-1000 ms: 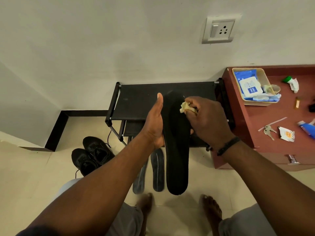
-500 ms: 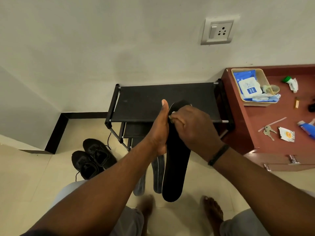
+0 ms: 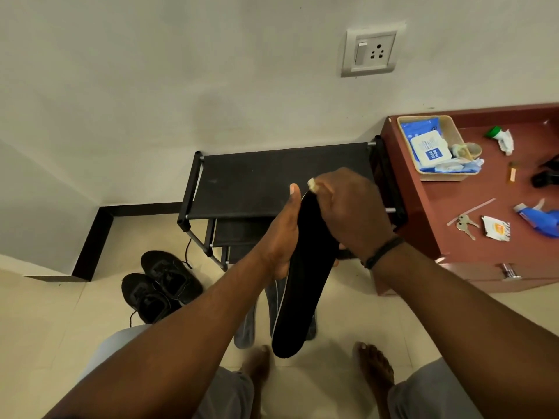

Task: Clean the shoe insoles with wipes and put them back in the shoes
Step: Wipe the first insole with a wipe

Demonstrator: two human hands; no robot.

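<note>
My left hand [image 3: 279, 237] holds a long black insole [image 3: 302, 297] upright from its left side, thumb pointing up along the edge. My right hand [image 3: 348, 213] grips a crumpled pale wipe [image 3: 311, 184] and presses it against the top end of that insole. Two grey insoles [image 3: 273, 303] lie on the floor behind it, partly hidden. A pair of black shoes [image 3: 160, 285] stands on the floor to the left. A pack of wipes [image 3: 429, 148] sits in a beige tray [image 3: 453, 134] on the red cabinet.
A black shoe rack [image 3: 272, 182] stands against the wall ahead. The red cabinet [image 3: 438, 213] at the right carries keys [image 3: 464, 226], a torn sachet [image 3: 496, 231], a blue spray bottle [image 3: 541, 219] and small items. My bare feet [image 3: 375, 367] stand on the tiled floor.
My right hand has rubbed the wipe across the insole's top end, from its right side to the tip. The insole tilted a little in my left hand.
</note>
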